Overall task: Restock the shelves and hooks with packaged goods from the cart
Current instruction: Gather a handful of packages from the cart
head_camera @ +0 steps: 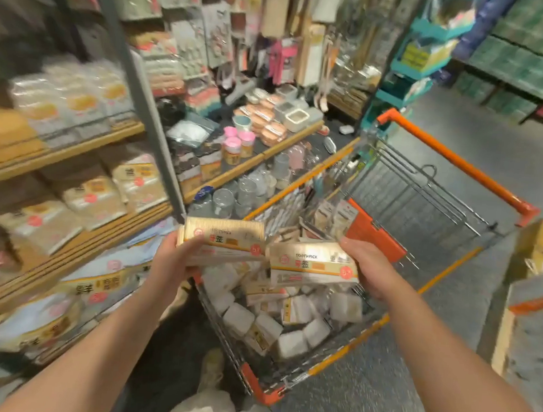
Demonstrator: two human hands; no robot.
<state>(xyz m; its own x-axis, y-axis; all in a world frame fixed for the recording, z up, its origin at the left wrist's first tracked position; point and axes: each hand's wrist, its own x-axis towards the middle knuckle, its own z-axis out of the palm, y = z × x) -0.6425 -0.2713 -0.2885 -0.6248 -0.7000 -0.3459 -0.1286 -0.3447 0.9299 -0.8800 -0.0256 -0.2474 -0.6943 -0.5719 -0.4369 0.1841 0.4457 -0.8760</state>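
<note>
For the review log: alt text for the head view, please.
A person holds one toothpick pack in each hand, left hand and right hand, above an orange-trimmed wire cart of packaged goods, with stocked wooden shelves on the left.

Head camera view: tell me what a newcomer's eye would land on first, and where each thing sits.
Front and centre, the left hand and the right hand each hold a toothpick pack, the left pack and the right pack, above the cart. The orange-trimmed wire cart fills the middle and right, heaped with small packaged goods. Wooden shelves stacked with packages run along the left.
</note>
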